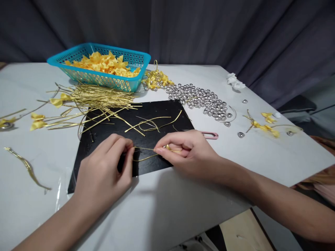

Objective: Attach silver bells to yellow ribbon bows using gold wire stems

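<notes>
Both my hands rest over the front edge of a black mat (159, 108) on the white table (183, 209). My left hand (103, 170) pinches one end of a thin gold wire tie (143, 149). My right hand (187, 151) pinches the other end, with a small yellow bow (169, 147) tucked under its fingers. The wire runs between the two hands and a loop of it sags just below. Several loose gold ties (154, 122) lie on the mat beyond my hands.
A turquoise basket (78, 52) of yellow bows stands at the back left, with a heap of gold ties (96, 99) before it. Silver beads (202, 99) spread at the back right. A pink cutter (209, 135) lies right of the mat. Finished bows (264, 127) sit near the right edge.
</notes>
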### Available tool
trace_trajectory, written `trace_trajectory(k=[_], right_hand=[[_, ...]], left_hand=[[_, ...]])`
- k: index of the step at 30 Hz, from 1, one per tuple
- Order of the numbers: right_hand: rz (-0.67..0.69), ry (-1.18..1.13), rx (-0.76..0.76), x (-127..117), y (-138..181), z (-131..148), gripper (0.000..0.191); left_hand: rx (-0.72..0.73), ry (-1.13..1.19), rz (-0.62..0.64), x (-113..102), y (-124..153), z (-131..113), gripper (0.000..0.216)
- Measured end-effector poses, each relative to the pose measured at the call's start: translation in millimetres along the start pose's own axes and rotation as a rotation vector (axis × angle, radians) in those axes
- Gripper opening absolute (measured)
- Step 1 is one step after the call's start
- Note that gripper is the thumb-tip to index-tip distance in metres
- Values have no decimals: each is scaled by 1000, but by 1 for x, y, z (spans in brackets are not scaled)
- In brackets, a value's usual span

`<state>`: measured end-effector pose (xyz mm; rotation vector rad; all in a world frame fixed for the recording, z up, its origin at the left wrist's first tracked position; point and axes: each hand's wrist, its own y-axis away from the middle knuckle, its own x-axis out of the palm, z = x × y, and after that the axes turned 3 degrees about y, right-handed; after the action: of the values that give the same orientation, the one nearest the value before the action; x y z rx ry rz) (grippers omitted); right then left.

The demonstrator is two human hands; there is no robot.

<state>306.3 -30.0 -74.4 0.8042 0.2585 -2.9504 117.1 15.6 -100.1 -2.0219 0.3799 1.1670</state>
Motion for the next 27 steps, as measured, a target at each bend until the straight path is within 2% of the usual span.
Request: trace_trajectory(k=[3, 8, 13, 18, 23, 27], right_hand=[[14, -8, -10, -3, 0, 2, 13], [-44, -59, 13, -15, -4, 0, 11], [-86, -89, 32, -28, -9, -1, 12], [8, -73, 24, -40, -10, 0, 12], [31, -139, -21, -48, -13, -8, 12], [20, -16, 18, -50, -17, -14, 13]], left_hand=[[-21, 45, 5, -1, 0, 1, 8], [-28, 13, 16, -4, -2, 5, 9], [-1, -37, -25, -5, -1, 5, 8], [42, -52, -21, -6, -1, 5, 4], [89, 185, -43, -9, -2, 0, 9], [-25, 408, 12, -11, 0, -5, 14]])
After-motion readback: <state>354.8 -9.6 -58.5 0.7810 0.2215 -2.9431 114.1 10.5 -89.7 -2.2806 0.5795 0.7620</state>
